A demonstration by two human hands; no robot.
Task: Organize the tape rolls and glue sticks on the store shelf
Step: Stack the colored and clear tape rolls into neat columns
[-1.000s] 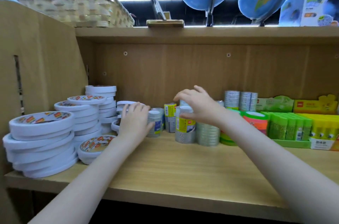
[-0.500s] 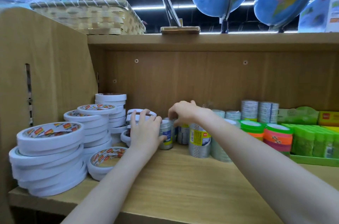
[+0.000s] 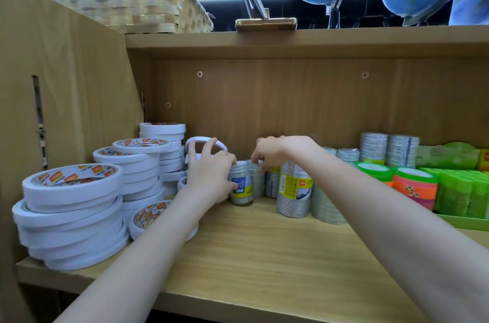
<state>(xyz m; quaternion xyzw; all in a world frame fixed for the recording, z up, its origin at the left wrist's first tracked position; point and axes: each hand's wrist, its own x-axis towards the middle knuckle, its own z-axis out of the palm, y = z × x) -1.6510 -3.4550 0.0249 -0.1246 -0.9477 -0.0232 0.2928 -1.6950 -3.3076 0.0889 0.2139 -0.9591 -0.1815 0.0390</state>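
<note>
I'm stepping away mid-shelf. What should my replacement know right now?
Left hand grips a small clear tape stack.
Right hand pinches the stack behind it.
White rolls are piled at the left; taller clear stacks stand mid-shelf; neon rolls and glue sticks sit at the right.
Left to do: line up the small clear stacks, probably in rows.

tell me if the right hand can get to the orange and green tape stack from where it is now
Probably yes. The right hand is busy pinching a clear tape pack, but the orange and green tape stack stands open at the front to its right, with nothing above it.
</note>
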